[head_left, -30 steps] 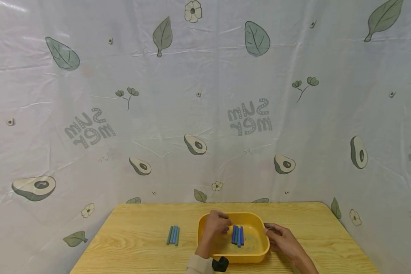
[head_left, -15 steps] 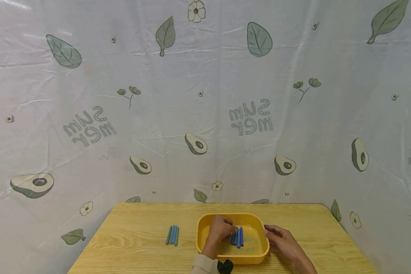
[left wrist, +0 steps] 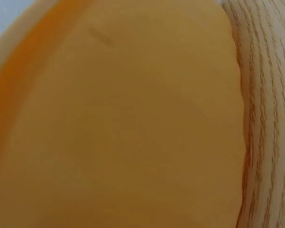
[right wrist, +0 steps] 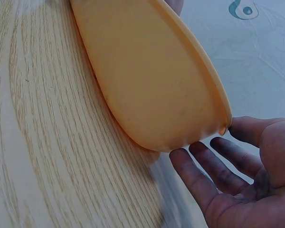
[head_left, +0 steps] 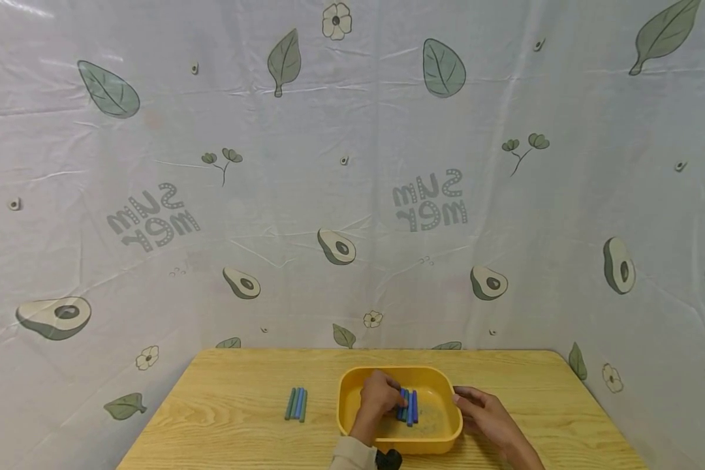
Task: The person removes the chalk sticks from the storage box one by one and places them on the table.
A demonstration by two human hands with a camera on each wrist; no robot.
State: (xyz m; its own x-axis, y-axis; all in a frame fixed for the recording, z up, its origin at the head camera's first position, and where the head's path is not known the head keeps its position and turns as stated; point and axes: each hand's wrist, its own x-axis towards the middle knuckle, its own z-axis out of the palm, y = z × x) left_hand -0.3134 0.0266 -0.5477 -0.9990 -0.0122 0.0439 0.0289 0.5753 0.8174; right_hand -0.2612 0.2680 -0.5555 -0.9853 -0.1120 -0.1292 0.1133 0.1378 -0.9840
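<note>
Left hand (head_left: 378, 395), now moved to the sticks (head_left: 410, 411).
Handling seems begun, though its grip cannot be told; right hand (head_left: 485, 415) pinches the tray (head_left: 423, 446) by its rim.

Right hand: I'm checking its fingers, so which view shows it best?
The right wrist view: the right hand is large there, fingertips clear at the yellow tray. The head view shows it smaller, at the tray's right side; the left wrist view doesn't show it.
</note>
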